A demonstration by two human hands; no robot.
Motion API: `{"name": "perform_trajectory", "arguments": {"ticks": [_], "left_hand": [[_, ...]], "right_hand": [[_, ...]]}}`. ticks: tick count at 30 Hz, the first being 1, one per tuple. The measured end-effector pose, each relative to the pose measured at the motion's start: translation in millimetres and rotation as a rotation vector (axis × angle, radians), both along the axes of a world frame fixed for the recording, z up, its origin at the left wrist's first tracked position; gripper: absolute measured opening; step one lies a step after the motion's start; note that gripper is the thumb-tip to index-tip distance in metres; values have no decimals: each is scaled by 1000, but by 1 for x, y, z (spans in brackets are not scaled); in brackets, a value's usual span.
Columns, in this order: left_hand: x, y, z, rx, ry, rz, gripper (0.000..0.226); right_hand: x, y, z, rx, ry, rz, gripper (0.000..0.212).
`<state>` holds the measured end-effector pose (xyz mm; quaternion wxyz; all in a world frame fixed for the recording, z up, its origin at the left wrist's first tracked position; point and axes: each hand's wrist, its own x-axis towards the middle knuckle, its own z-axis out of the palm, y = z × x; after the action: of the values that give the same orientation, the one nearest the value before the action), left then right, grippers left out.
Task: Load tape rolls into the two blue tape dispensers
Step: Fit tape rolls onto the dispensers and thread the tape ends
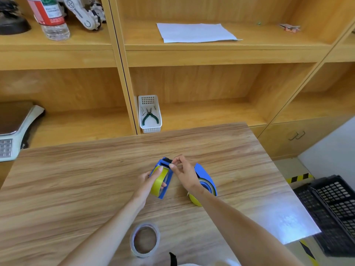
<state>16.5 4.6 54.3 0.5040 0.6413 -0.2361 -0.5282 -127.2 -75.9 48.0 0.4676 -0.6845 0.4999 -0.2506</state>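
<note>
A blue tape dispenser (165,191) stands on the wooden table (76,179) with a yellow tape roll (159,181) seated in it. My left hand (148,182) grips that dispenser and roll from the left. My right hand (183,172) pinches with thumb and forefinger at the dispenser's black cutter end (168,161); the tape end itself is too small to make out. A second blue dispenser (204,176) lies to the right, partly behind my right wrist, with a roll in it. A yellow roll (195,200) sits just below it.
A clear tape roll (145,240) lies flat near the table's front edge. Behind the table, shelves hold a white basket with pliers (149,114), a scale (17,129), a bottle (51,18) and a paper sheet (196,32). Black crates (334,210) stand at the right.
</note>
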Motion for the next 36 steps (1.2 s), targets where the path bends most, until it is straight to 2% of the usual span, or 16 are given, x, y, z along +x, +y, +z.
{"name": "perform_trajectory", "arguments": {"ticks": [6, 9, 13, 17, 20, 23, 27, 36], "left_hand": [[-5, 4, 5, -4, -77, 12, 49], [-7, 5, 6, -1, -77, 28, 52], [-6, 8, 9, -36, -21, -38, 43], [-6, 9, 8, -52, 15, -92, 31], [-6, 9, 3, -12, 63, -112, 20], [-7, 11, 4, -63, 51, -176, 24], [-11, 11, 4, -83, -26, -159, 38], [-17, 5, 11, -73, 17, -102, 29]], "right_hand": [[5, -5, -4, -7, 93, 55, 19], [7, -7, -4, -22, 201, 18, 11], [6, -9, -7, -4, 286, -28, 13], [7, -13, -9, 117, 306, -54, 23], [6, -19, -11, 209, 321, -50, 12], [4, -26, -11, 279, 368, -10, 8], [1, -26, -12, 295, 421, 13, 17], [5, -24, -3, 230, 454, -92, 14]]}}
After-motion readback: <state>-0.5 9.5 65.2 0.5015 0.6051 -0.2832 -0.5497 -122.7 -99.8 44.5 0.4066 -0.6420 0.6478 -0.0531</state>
